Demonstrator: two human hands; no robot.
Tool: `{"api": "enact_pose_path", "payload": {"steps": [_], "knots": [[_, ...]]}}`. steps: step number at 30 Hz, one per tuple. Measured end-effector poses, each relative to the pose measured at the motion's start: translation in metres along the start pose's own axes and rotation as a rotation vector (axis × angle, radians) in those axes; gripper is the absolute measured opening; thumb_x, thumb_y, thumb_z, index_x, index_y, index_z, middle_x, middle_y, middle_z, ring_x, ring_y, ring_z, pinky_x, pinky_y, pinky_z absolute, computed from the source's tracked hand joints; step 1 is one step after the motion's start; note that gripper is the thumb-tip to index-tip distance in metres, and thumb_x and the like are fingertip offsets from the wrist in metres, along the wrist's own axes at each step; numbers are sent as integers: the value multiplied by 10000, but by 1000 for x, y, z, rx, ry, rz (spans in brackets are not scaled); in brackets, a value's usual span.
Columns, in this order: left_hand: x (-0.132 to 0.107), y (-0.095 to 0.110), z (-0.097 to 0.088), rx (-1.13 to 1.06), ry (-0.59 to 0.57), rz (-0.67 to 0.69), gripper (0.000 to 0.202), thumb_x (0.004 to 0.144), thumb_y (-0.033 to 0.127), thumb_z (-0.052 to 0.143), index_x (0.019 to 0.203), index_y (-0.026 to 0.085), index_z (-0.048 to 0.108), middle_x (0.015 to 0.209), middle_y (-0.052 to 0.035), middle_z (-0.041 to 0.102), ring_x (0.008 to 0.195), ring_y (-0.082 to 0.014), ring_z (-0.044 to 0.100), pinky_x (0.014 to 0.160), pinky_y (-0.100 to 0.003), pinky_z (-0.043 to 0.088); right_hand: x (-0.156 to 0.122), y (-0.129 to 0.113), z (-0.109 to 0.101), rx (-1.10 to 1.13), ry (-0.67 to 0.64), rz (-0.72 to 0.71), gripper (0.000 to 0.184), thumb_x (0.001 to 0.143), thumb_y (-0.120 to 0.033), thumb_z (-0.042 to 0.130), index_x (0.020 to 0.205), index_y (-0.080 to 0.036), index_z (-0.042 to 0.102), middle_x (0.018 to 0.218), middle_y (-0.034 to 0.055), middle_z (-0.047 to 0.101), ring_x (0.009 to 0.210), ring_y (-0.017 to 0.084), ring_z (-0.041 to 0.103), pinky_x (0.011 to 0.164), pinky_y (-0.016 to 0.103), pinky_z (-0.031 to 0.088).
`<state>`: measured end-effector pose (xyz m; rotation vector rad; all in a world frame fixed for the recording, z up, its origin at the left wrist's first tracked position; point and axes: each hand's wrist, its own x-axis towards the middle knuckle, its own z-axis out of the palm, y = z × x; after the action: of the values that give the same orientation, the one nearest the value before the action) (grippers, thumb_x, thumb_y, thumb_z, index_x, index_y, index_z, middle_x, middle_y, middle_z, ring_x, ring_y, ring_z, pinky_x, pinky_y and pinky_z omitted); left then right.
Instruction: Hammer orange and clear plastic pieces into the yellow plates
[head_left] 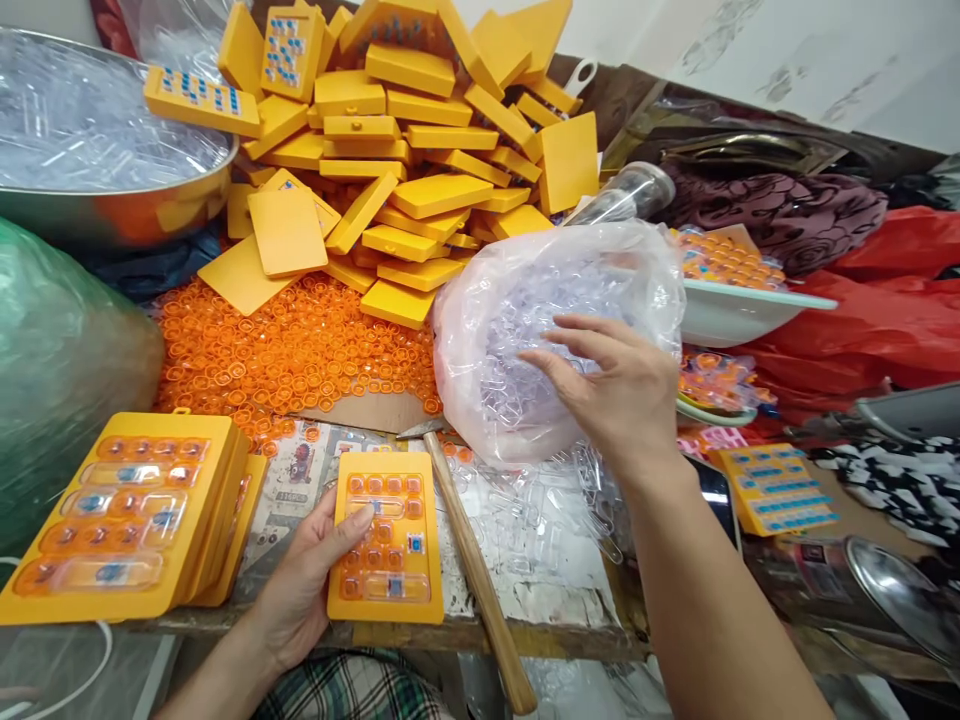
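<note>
My left hand [304, 570] is closed on a flat yellow plastic case [390, 600] near the table's front edge, thumb across its face. Rows of small orange pieces and a few blue-marked ones sit in that case, some under clear oblong covers. Above the mouth of a whitish plastic bag [517, 255], my right hand [615, 370] hangs with thumb and fingers apart, and I see nothing between them. Small clear plastic pieces [517, 340] fill the bag. A wooden-handled tool [480, 580] lies right of the held case, its metal end pointing away.
Stacked filled yellow cases [120, 590] stand at the left. Behind lie loose orange rings [300, 350] under a tall heap of yellow cases [427, 190]. A metal basin [172, 205] of clear parts is back left. A pale green bowl [735, 310] and a lidded metal pot [885, 590] are right.
</note>
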<state>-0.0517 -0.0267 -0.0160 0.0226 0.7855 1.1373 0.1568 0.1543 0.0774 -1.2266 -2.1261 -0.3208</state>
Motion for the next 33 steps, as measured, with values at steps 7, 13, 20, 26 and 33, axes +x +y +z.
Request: {"api": "enact_pose_path", "payload": {"steps": [7,13,20,26,33], "knots": [[0,-6,1,25,80,49,661,792,255,705,1363,236,373,1151,-110,685,1005,-259,678,884,-401,546,-85,-70,-35,369,-199,-80,306,882,-167,548,1171,-263,576,947,20,726,805,129,694,721,236,556],[0,-11,6,105,167,180,701,727,321,754,1329,224,409,1109,-97,704,1022,-269,667,858,-382,558,-161,-102,1,900,-485,618,136,888,-240,560,1021,-265,546,832,-5,664,765,151,666,672,267,553],[0,-20,3,239,220,289,667,723,345,750,1295,208,435,1144,-97,692,1037,-261,660,885,-361,540,-158,-108,10,952,-434,668,137,838,-275,620,949,-266,700,903,35,613,822,175,610,702,301,513],[-3,-25,-1,254,247,334,703,721,354,748,1323,223,410,1122,-81,702,1007,-254,670,817,-331,561,-167,-116,21,1009,-361,880,156,794,-292,679,920,-255,594,807,-9,585,753,146,577,710,285,497],[-7,-28,0,289,259,383,630,741,368,727,1281,195,454,1151,-100,686,1035,-269,655,830,-325,556,-152,-115,19,1315,-508,1006,428,780,-315,687,1177,-237,545,1052,75,693,966,222,671,881,421,533]]}}
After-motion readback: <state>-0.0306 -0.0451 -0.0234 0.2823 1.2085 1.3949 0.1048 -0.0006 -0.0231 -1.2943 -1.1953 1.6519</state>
